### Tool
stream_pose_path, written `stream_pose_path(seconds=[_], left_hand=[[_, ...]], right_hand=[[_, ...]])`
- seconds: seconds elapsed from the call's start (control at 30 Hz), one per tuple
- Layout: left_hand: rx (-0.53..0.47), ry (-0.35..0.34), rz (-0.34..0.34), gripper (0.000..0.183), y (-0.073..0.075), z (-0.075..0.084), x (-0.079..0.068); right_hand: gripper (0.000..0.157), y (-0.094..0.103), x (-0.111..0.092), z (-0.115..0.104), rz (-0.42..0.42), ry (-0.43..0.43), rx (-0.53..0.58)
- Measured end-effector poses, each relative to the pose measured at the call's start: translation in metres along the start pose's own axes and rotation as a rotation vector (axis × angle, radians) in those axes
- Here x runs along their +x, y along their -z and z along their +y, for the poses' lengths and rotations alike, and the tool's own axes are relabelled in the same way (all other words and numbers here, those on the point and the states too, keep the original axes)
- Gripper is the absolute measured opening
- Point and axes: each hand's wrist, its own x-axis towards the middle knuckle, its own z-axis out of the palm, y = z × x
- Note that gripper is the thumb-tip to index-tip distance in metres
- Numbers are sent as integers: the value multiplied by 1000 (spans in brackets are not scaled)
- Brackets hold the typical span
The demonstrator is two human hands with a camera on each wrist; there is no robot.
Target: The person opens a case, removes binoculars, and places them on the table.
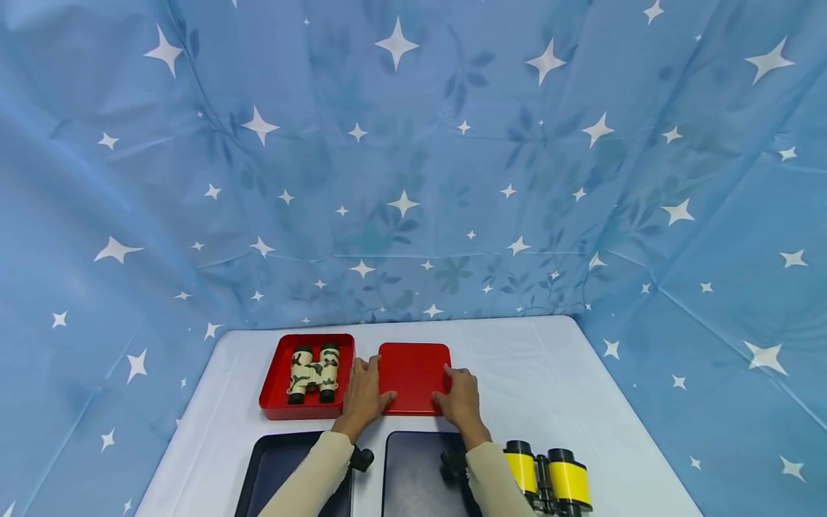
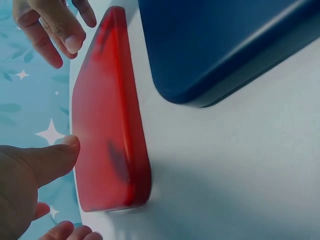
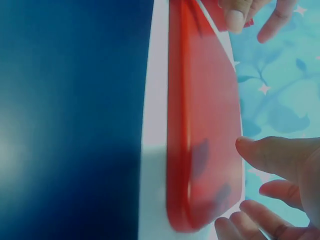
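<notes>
A flat, square red lid-like piece (image 1: 413, 378) lies on the white table with its smooth face up. Beside its left edge is my left hand (image 1: 365, 393), thumb over the red surface in the left wrist view. On the opposite side my right hand (image 1: 461, 397) has its fingers spread around the near right edge. Neither hand visibly grips it; whether fingertips touch it I cannot tell. Left of my left hand stands an open red box (image 1: 274, 414) holding camouflage-patterned binoculars (image 1: 315, 373).
Nearer me, a dark blue tray (image 1: 274, 459) lies under my left forearm. A flat dark blue piece (image 1: 413, 467) lies in front of the red one. Yellow and black binoculars (image 1: 570, 482) stand at the right. A blue starry curtain (image 1: 413, 158) surrounds the table (image 1: 530, 388).
</notes>
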Motion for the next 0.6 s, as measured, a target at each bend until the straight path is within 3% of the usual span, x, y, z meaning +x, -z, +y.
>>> stream_pose_path(seconds=[0.6], left_hand=[[25,-49,71,84,27,-9,5]], right_hand=[[74,-5,7,-44,-32,131,49]])
